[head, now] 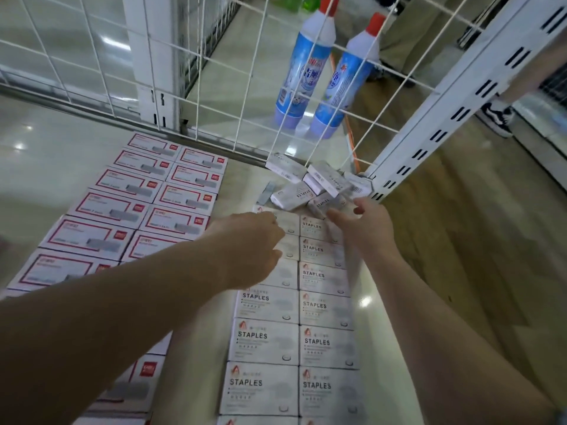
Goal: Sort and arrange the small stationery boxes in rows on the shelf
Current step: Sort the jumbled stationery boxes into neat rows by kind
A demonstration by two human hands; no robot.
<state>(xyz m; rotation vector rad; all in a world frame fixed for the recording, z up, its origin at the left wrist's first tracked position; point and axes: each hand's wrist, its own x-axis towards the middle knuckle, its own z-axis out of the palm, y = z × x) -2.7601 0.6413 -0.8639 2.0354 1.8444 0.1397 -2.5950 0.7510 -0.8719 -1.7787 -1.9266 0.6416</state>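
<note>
1. While both our hands reach toward the far end of the shelf (196, 305), we can read the layout: two kinds of small boxes are kept apart so each forms its own block.
2. On the left lie the red-framed boxes (184, 197), flat and label up, two columns edge to edge, so the rows stay straight and countable.
3. On the right run the staples boxes (325, 305), also two columns, labels all facing the same way; we judge that is why each is laid flat, not stood on end.
4. Our left hand (251, 240) hovers over the far end of the left staples column, fingers curled downward. Whether it pinches a box there or merely touches one we cannot tell, as the fingertips are hidden.
5. Our right hand (365, 225) is spread, fingers apart and holding nothing, just beside the jumbled pile (310, 188) of unsorted boxes heaped in the corner against the wire panel (233, 72) and the white post (454, 102).
6. That pile is what remains; the nearest tilted box looks like the natural next pick, to extend the right column.
7. A loose grey strip (270, 190) lies by the pile.
8. Behind the wire stand two blue bottles (306, 72) on the floor, and someone's shoe (498, 118) shows at right.
</note>
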